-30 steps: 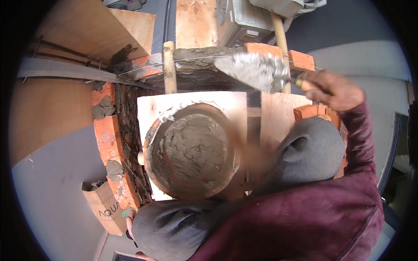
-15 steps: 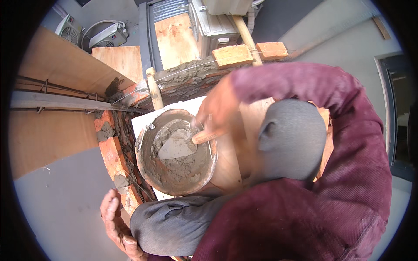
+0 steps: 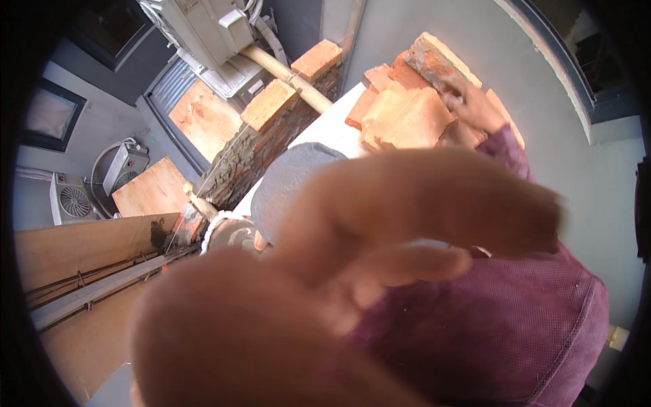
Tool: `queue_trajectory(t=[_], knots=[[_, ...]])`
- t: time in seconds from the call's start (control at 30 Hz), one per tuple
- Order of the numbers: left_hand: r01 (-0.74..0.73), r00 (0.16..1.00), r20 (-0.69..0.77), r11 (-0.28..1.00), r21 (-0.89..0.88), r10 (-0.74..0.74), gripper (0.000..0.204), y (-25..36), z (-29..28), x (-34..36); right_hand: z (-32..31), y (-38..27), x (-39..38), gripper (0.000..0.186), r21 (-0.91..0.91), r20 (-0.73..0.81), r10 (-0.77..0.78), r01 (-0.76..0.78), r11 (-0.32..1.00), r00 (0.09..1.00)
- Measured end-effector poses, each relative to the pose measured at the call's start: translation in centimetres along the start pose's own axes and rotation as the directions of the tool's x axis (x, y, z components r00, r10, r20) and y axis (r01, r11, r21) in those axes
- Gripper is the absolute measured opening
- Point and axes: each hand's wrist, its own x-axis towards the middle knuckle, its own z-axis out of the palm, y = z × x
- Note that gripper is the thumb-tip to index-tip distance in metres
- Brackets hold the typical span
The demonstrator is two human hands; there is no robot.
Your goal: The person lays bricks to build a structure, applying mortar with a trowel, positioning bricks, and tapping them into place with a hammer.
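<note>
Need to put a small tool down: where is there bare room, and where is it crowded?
The pale board shows a bare strip between the bamboo pole, grey knee and brick pile. The plywood sheet beside the outdoor unit looks bare too. Crowded: the brick pile, with the right hand at it; the blurred left hand hides much of the foreground.

The view has swung to the right. The right hand [image 3: 478, 107] has let go of the trowel [image 3: 260, 241] and moved from above the bucket [image 3: 220, 232] to well right of it, its fingers now against a tilted, mortar-smeared brick [image 3: 444, 64]. The left hand [image 3: 305, 261], earlier low and left of the bucket, has risen close before the camera, blurred and hiding most of the bucket.
</note>
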Motion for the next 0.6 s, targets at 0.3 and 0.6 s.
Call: queue_trajectory(t=[0.3, 0.6], knots=[[0.162, 0.983, 0.053, 0.969, 0.185, -0.175, 0.027, -3.6, -1.4, 1.8, -0.3, 3.6, -4.7, 0.084, -0.437, 0.046, -0.128, 0.135, 0.889, 0.991], [0.127, 0.99, -0.025, 0.799, 0.587, -0.139, 0.028, -3.7, -3.0, 1.9, -5.9, 10.2, -6.4, 0.069, -0.384, -0.129, 0.168, -0.205, 0.9, 0.977]])
